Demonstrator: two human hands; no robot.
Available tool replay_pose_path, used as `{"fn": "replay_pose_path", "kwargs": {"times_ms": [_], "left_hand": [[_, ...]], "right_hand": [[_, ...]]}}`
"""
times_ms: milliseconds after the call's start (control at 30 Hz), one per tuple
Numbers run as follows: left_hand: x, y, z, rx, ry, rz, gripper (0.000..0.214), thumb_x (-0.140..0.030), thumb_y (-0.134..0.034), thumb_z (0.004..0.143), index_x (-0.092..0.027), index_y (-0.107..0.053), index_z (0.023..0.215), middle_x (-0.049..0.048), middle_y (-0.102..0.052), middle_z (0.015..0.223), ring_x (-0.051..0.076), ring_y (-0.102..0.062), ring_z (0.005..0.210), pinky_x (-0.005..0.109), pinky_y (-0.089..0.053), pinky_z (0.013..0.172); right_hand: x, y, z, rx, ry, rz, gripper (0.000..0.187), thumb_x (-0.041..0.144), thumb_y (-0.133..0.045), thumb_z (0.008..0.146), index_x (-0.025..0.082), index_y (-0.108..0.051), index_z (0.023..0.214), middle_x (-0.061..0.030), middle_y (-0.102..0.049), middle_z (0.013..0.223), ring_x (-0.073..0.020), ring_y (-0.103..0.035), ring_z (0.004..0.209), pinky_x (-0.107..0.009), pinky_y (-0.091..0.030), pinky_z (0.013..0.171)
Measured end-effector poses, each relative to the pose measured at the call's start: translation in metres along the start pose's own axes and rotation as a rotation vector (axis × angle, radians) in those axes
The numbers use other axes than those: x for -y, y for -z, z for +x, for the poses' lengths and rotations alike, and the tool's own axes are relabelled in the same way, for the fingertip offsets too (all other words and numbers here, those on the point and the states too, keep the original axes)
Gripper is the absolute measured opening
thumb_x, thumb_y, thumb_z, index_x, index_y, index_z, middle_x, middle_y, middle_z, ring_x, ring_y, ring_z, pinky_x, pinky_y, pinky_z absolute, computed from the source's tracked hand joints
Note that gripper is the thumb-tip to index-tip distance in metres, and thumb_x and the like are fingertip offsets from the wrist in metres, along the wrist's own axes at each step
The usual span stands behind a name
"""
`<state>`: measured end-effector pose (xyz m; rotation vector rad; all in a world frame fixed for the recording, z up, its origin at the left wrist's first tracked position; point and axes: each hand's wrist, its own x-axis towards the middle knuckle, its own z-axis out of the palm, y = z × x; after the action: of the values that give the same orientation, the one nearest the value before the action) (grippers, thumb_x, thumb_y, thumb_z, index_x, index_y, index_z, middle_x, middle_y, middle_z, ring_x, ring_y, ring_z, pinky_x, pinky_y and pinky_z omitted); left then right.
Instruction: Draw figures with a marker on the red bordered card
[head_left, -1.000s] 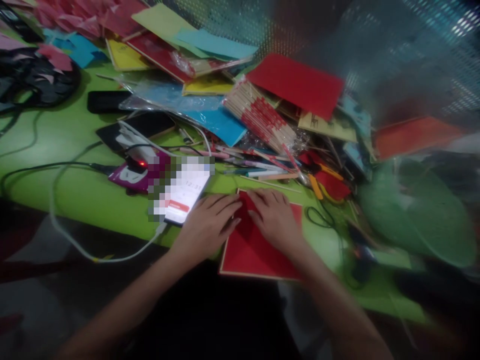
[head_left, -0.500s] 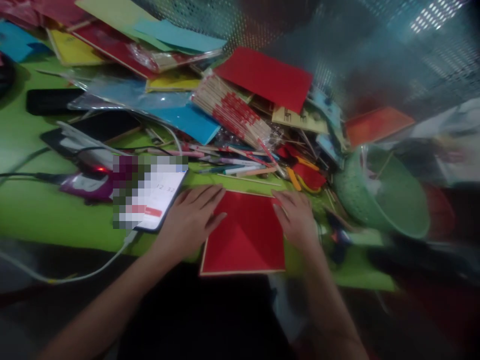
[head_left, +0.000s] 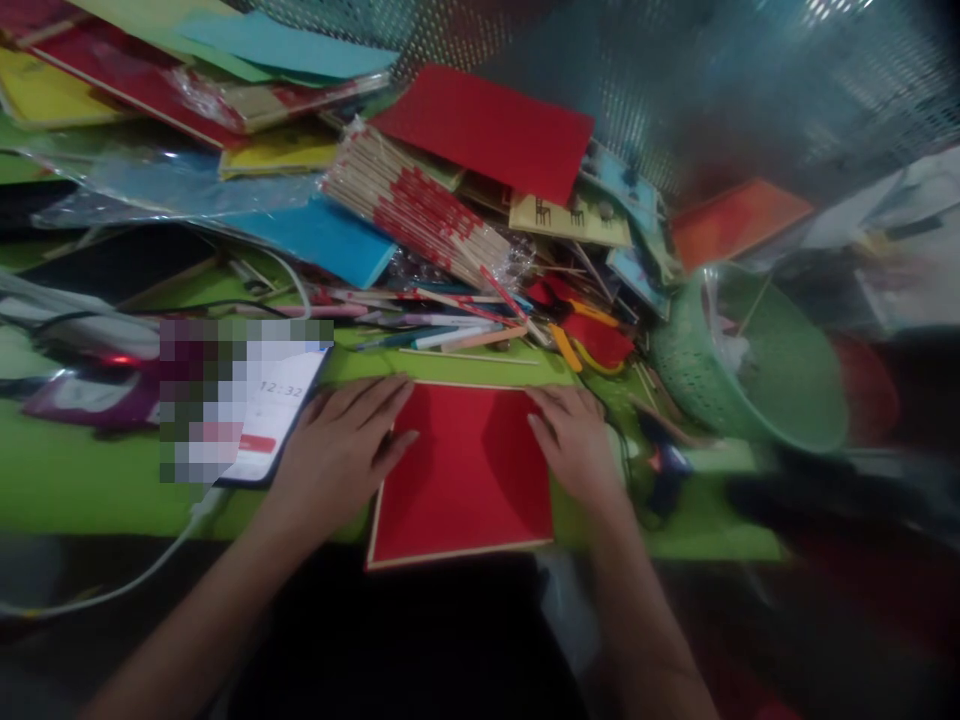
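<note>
A red square sheet [head_left: 466,475] with thin pale wooden sticks along its edges lies in front of me at the table's near edge. My left hand [head_left: 341,430] rests at its upper left corner, fingers stretched out together and thumb over the red surface. At the upper right corner lies my right hand [head_left: 576,435], fingers extended over the edge. Both hands are open and touch the sheet from its sides. Just left of my left hand is a lit phone [head_left: 262,430], partly blurred out, with a white cable plugged in.
Beyond the sheet lie several pens [head_left: 454,335], orange-handled scissors [head_left: 574,345] and a plastic-wrapped bundle of red-marked sticks [head_left: 420,205]. Coloured paper, including a red sheet [head_left: 495,125], is piled behind. A green basket [head_left: 750,370] stands right; a purple device [head_left: 90,395] with cables sits left.
The camera view has turned slightly, so most table things sit further left in the picture. Both hands stay at the red sheet's upper corners with little visible movement.
</note>
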<state>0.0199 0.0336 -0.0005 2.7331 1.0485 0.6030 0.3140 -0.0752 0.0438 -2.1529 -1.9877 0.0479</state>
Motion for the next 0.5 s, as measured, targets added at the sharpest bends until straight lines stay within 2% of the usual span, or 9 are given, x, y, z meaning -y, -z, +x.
{"fn": "replay_pose_path", "kwargs": {"times_ms": [200,500], "left_hand": [[-0.0025,0.0026,0.0035,0.035,0.023,0.018,0.052,-0.043,-0.041,0.111,-0.016,-0.059,0.152,0.0117,-0.065,0.153,0.039,-0.061,0.137,0.061,-0.050,0.107],[-0.0061,0.0069,0.0047,0.059,0.096,0.030,0.051,-0.035,-0.041,0.110,-0.012,-0.058,0.152,0.0117,-0.058,0.161,0.035,-0.055,0.144,0.055,-0.046,0.120]], "right_hand": [[0.0026,0.0015,-0.0006,0.020,0.006,-0.052,0.044,0.033,-0.047,0.108,0.021,-0.066,0.146,-0.0127,-0.073,0.132,-0.0313,-0.062,0.122,-0.047,-0.049,0.101],[0.0014,-0.0035,-0.0023,-0.045,0.008,-0.004,0.042,0.035,-0.047,0.108,0.021,-0.068,0.142,-0.0138,-0.073,0.129,-0.0320,-0.063,0.120,-0.048,-0.051,0.101]]}}
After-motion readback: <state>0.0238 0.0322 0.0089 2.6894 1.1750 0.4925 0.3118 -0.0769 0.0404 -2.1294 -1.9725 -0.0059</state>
